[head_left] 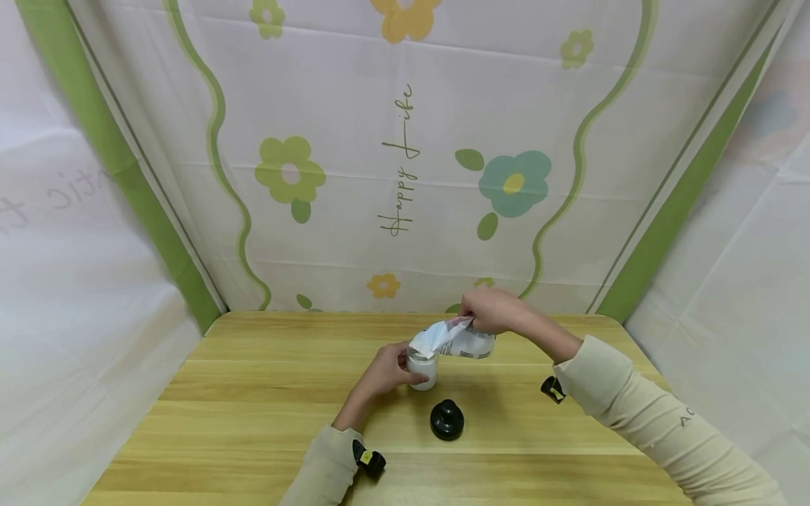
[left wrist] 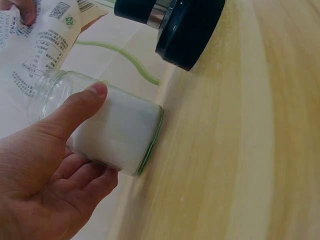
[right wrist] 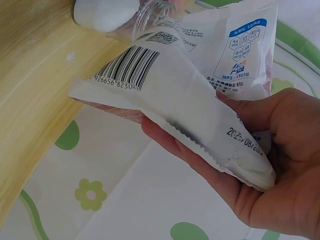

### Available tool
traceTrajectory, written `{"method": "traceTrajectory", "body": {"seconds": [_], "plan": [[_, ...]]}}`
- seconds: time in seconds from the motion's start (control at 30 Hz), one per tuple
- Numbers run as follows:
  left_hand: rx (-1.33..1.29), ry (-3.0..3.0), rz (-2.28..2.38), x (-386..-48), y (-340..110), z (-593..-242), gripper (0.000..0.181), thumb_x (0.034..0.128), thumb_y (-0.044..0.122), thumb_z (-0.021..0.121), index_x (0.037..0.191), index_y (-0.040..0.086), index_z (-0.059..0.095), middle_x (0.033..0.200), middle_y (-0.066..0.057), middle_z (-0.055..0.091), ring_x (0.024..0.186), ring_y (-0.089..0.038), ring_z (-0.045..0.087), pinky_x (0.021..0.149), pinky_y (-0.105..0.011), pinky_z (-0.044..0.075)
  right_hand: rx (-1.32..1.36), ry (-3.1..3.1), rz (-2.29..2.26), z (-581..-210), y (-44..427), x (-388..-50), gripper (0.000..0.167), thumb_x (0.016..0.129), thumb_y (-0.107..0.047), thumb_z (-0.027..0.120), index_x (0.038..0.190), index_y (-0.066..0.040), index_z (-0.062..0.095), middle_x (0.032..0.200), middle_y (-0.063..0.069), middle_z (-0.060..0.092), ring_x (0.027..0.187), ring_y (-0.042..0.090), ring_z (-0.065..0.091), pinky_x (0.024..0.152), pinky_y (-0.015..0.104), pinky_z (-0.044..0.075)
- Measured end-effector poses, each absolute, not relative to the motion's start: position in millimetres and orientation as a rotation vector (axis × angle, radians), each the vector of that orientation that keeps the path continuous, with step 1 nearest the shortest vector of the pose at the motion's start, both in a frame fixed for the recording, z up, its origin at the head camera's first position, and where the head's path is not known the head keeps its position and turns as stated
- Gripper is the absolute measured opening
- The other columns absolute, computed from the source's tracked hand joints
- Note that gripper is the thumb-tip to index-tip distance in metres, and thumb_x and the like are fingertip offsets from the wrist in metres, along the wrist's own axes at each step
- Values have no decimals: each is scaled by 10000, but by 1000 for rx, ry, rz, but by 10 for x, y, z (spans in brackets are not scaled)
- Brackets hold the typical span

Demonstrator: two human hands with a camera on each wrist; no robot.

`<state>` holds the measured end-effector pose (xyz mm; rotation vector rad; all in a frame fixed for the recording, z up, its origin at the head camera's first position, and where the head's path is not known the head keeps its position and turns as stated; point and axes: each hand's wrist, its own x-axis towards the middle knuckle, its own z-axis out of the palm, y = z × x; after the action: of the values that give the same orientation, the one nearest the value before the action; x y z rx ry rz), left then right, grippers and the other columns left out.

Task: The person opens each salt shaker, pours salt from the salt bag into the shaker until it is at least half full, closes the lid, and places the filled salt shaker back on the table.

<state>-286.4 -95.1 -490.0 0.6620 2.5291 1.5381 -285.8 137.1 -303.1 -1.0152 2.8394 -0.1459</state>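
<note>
A clear glass jar (left wrist: pixel 117 127) holds white contents up to near its shoulder and stands upright on the table. My left hand (head_left: pixel 387 369) grips its side, thumb on one face and fingers on the other. In my right hand (head_left: pixel 496 310) is a printed white salt bag (right wrist: pixel 185 95), pinched near its bottom end and tipped. The bag's other end lies at the jar's mouth, where the opening itself is hard to see. A black knobbed lid (head_left: pixel 447 420) rests on the table nearer to me, apart from the jar.
The wooden table (head_left: pixel 253 414) runs back to a flowered white curtain (head_left: pixel 354 105), with further white curtains at left and right. A few white specks (right wrist: pixel 70 56) lie on the wood close to the jar. Each wrist carries a small black camera (head_left: pixel 369 460).
</note>
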Motion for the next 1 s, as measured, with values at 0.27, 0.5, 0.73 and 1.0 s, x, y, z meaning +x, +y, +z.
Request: {"method": "traceTrajectory", "body": {"seconds": [0.27, 0.5, 0.73, 1.0], "plan": [[661, 2536, 1529, -2878, -953, -4904, 636, 781, 198, 866, 1344, 65, 602, 1252, -108, 684, 1148, -270, 664, 980, -411, 549, -992, 2848, -146, -3027, 1362, -2862, 265, 855, 76, 602, 824, -115, 783, 760, -10, 681, 598, 109, 492, 520, 205, 373], [666, 2534, 1529, -2882, -959, -4922, 631, 778, 197, 868, 1335, 59, 606, 1246, -110, 687, 1143, -268, 667, 978, -411, 550, -972, 2846, -156, -3024, 1349, -2848, 265, 860, 74, 605, 848, -113, 792, 780, -8, 695, 608, 106, 516, 523, 199, 387], [668, 2543, 1518, -2881, -960, -4923, 629, 777, 200, 869, 1333, 64, 608, 1236, -100, 690, 1129, -254, 670, 968, -396, 555, -989, 2852, -153, -3016, 1354, -2838, 257, 868, 63, 602, 811, -115, 778, 755, -9, 673, 593, 102, 498, 514, 198, 372], [668, 2538, 1525, -2882, -962, -4926, 635, 778, 193, 868, 1341, 65, 603, 1240, -103, 687, 1133, -257, 668, 971, -398, 553, -1005, 2851, -137, -3022, 1358, -2843, 261, 863, 65, 603, 822, -119, 783, 760, -17, 674, 603, 103, 479, 518, 203, 363]]}}
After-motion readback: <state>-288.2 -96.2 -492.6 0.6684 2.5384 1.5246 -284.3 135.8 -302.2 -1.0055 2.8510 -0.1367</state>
